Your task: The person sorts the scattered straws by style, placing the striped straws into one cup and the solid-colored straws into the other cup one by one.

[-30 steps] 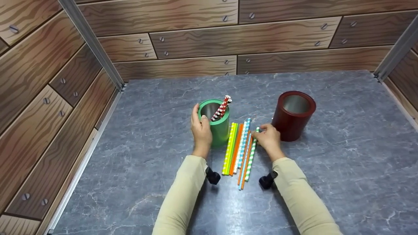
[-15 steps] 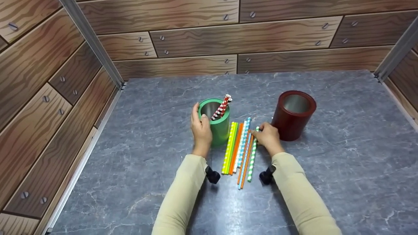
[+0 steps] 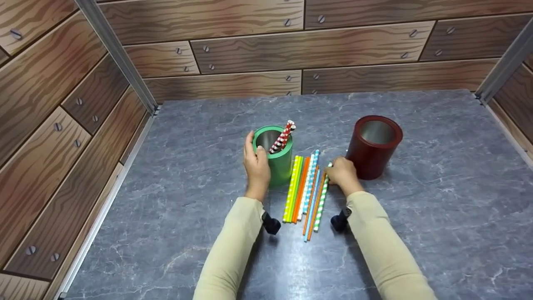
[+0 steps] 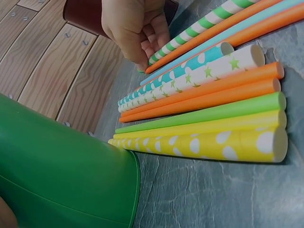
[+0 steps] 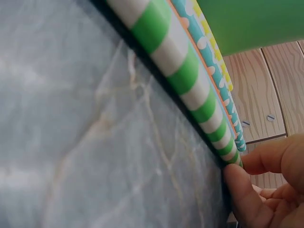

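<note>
Straw striped green (image 3: 321, 202) slants away rightward, right hand (image 3: 342, 171) pinching far end, left hand (image 3: 256, 167) gripping green cup (image 3: 281, 171).

Smooth, papery straws (image 4: 204, 102); glossy green cup (image 3: 281, 168) and red cup (image 3: 371, 162), metallic-looking inside; shiny, marbled tabletop (image 3: 187, 175); matt cloth sleeves (image 3: 233, 241).

Your green cup (image 3: 281, 171) stands upright towards the far edge of the tabletop (image 3: 454, 175). Your green-and-white striped straw (image 3: 321, 204) points roughly that way.
</note>
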Action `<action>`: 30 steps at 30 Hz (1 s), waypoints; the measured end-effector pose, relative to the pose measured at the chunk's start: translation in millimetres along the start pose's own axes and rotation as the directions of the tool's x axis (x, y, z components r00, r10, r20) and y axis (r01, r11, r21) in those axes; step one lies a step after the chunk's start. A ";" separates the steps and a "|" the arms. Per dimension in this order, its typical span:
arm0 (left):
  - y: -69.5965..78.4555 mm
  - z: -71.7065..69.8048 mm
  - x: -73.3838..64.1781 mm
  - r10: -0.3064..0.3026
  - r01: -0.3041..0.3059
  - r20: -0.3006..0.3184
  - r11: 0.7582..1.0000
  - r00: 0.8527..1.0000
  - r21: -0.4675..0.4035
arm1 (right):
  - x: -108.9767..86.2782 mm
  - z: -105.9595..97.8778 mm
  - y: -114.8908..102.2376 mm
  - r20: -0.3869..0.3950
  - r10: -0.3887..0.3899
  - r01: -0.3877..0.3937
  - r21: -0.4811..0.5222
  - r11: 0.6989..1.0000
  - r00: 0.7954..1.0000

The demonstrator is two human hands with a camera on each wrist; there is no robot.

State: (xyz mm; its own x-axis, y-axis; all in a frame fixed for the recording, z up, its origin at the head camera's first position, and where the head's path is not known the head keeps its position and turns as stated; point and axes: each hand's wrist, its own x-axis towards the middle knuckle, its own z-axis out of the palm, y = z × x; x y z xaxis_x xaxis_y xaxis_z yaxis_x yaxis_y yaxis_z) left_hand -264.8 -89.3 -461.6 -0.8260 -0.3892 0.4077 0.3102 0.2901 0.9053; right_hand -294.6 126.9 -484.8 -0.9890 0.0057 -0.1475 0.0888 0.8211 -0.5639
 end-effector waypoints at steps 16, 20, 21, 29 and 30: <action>0.1 -0.6 0.0 -0.006 0.006 0.000 1.000 1.000 0.005 | 0.0 0.0 -3.5 0.039 0.017 -0.015 -0.043 0.999 0.999; -0.3 -0.6 -0.1 -0.015 0.015 0.001 1.000 1.000 -0.004 | 1.4 0.4 -6.8 0.055 0.008 -0.002 -0.099 0.995 0.998; -0.2 -0.6 -0.2 -0.021 0.021 0.002 1.000 1.000 -0.006 | 2.0 0.6 -7.6 0.058 0.010 -0.004 -0.106 0.994 0.998; 0.9 -0.4 -0.5 -0.021 0.021 0.008 1.000 1.000 0.001 | 4.5 1.6 -9.2 0.029 0.072 -0.071 -0.046 0.996 0.997; 0.9 -0.5 -0.7 -0.023 0.023 0.012 1.000 1.000 0.002 | 4.4 1.5 -8.9 0.029 0.090 -0.089 -0.025 0.996 0.996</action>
State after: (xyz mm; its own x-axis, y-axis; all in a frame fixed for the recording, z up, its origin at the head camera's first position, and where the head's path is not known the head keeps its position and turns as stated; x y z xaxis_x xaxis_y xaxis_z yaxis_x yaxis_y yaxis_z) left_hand -263.7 -89.2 -461.0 -0.8385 -0.3853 0.3854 0.2903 0.2826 0.9143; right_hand -299.6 118.7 -481.7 -0.9732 0.0631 -0.2212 0.1740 0.8310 -0.5283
